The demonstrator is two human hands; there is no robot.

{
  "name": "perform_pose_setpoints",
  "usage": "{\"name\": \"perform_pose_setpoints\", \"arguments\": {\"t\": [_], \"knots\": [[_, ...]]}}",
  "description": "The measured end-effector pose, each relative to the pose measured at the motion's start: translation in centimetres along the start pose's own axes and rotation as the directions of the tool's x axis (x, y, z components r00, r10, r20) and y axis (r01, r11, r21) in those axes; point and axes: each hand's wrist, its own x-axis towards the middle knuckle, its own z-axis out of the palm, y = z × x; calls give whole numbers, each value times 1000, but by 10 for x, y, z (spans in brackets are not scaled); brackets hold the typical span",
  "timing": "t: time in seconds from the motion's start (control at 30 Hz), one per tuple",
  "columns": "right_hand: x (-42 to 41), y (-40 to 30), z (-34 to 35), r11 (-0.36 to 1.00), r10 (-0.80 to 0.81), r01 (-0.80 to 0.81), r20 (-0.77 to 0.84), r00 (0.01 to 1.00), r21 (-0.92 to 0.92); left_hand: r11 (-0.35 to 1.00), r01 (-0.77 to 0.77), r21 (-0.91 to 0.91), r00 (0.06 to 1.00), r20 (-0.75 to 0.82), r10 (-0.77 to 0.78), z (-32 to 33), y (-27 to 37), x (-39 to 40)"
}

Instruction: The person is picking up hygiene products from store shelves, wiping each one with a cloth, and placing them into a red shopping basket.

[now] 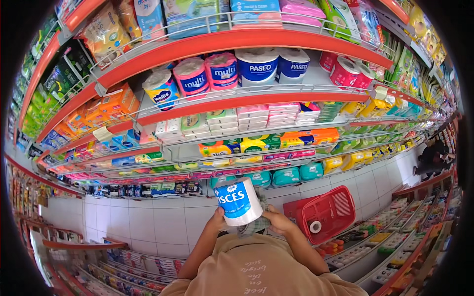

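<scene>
A wrapped toilet paper roll [239, 201] with a blue and white label is held up in front of my chest. My left hand [217, 221] grips its lower left side, the thumb showing at the edge. On the other side, my right hand [278, 220] holds a grey-green checked cloth [259, 224] against the roll. The cloth runs behind and below the roll, so part of it is hidden. Most of my right fingertips are also out of sight behind the cloth and roll.
Ahead stands a red-edged store shelf [237, 100] with wire rails, stocked with tissue packs and toilet rolls [257, 66]. A red shopping basket [326, 214] with a white ring-shaped item sits on the tiled floor [166, 222] at right. Further right is another person [435, 157].
</scene>
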Motion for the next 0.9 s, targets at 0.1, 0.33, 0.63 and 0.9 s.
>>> {"name": "perform_pose_setpoints", "arguments": {"t": [0.1, 0.33, 0.63, 0.9], "knots": [[-27, -44, 5, 952, 53, -194, -495, 867, -238, 973, -116, 199, 989, -72, 132, -14, -10, 12], [-29, -63, -30, 552, -725, 461, -127, 677, -695, 795, -172, 581, 933, -164, 321, 61, -22, 43], [-45, -58, 12, -121, -688, 577, 487, 538, -808, 846, -278, 454, 839, -314, 444, 64, -15, 79], [-14, -76, -14, 482, -836, 589, -140, 530, -649, 668, -258, 698, 885, -107, 454, 101, -21, 57]]}}
